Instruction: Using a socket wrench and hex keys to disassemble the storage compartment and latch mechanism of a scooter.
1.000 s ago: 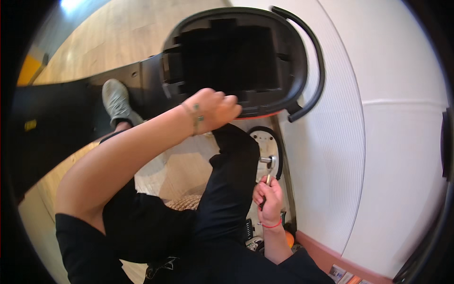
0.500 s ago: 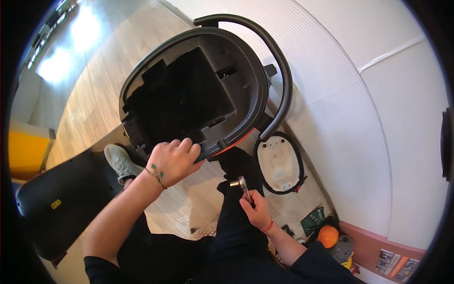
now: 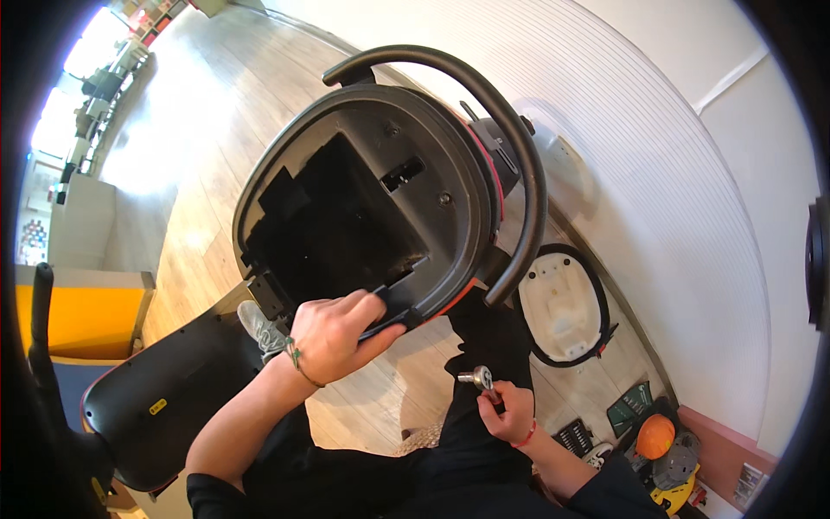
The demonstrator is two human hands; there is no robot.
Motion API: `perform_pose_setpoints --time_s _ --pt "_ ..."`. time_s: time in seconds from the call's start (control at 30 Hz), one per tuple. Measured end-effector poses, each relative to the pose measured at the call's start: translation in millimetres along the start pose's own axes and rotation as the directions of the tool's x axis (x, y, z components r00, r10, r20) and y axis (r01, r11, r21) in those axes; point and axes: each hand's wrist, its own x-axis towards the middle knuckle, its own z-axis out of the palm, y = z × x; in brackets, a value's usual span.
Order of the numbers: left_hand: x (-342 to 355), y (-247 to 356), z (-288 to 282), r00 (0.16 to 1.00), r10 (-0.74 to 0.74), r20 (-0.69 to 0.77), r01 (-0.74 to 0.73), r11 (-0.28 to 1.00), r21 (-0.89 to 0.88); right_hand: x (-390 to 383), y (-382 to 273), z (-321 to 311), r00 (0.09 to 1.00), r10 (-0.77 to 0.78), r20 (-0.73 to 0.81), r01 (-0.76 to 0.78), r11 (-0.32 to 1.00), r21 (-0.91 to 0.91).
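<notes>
A black scooter body [image 3: 471, 177] with red sides, a curved grab rail [image 3: 529, 147] and an open storage compartment [image 3: 333, 221] stands before me. My left hand [image 3: 337, 333] is closed over the compartment's near rim, its fingers curled inward and partly hidden. My right hand [image 3: 510, 413] is closed round the handle of a ratchet wrench [image 3: 486, 381]. The wrench has a shiny socket on its head, pointing left, and is held over my right leg, apart from the scooter. Most of its handle is hidden in the hand.
A seat [image 3: 562, 307], pale underside up, lies on the floor by the ribbed white wall [image 3: 622, 164]. Right of me are a green tool case [image 3: 629, 408] and an orange helmet-like thing [image 3: 655, 436]. The scooter's black footboard [image 3: 173, 389] is left, before a yellow-fronted cabinet [image 3: 78, 320].
The view has shifted, so the scooter and both hands appear lower and further right. My left hand stays on the rim, and my right hand still holds the ratchet wrench.
</notes>
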Motion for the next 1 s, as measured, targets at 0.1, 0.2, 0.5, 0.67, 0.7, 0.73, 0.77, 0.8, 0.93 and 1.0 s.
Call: perform_pose_setpoints --time_s 0.1,0.2,0.5,0.67,0.7,0.73,0.77,0.8,0.93,1.0 --pt "36.0 11.6 -6.3 0.966 -0.241 -0.094 0.183 0.893 -0.412 -1.7 2.3 -0.5 1.0 0.004 -0.013 -0.003 1.0 0.024" --pt "71.0 10.9 -5.7 0.947 -0.293 -0.132 0.217 0.886 -0.41 -1.4 2.2 -0.3 1.0 0.008 0.014 -0.008 1.0 0.01" --pt "107.0 8.8 2.1 0.931 -0.273 -0.241 0.225 0.952 -0.208 5.3 -3.3 -5.4 0.999 -0.001 0.041 0.002 1.0 -0.031" --pt "112.4 8.7 0.0 0.929 -0.294 -0.223 0.248 0.945 -0.216 8.2 -3.6 -6.9 0.999 -0.015 0.043 0.016 1.0 -0.017" --pt "112.7 7.9 -1.0 0.935 -0.283 -0.212 0.242 0.95 -0.199 7.6 -3.1 -6.4 0.999 -0.014 0.041 0.014 1.0 -0.008" --pt "113.4 7.4 -2.5 0.941 -0.272 -0.201 0.237 0.954 -0.182 7.3 -2.7 -6.3 0.999 -0.012 0.038 0.012 1.0 0.001" --pt "115.0 7.2 -4.0 0.942 -0.271 -0.196 0.235 0.954 -0.185 7.4 -3.1 -6.5 0.999 -0.007 0.036 0.007 1.0 0.0" --pt "117.0 7.2 -6.0 0.952 -0.257 -0.166 0.232 0.961 -0.152 8.4 -3.9 -7.2 0.999 -0.017 0.038 0.017 1.0 -0.004" --pt "118.9 7.0 -10.4 0.967 -0.223 -0.121 0.214 0.973 -0.084 11.0 -7.6 -7.7 0.998 -0.038 0.057 0.038 0.999 -0.001" --pt "118.7 7.5 -9.2 0.966 -0.224 -0.126 0.213 0.973 -0.093 9.5 -5.6 -6.8 0.997 -0.043 0.059 0.043 0.999 0.004"
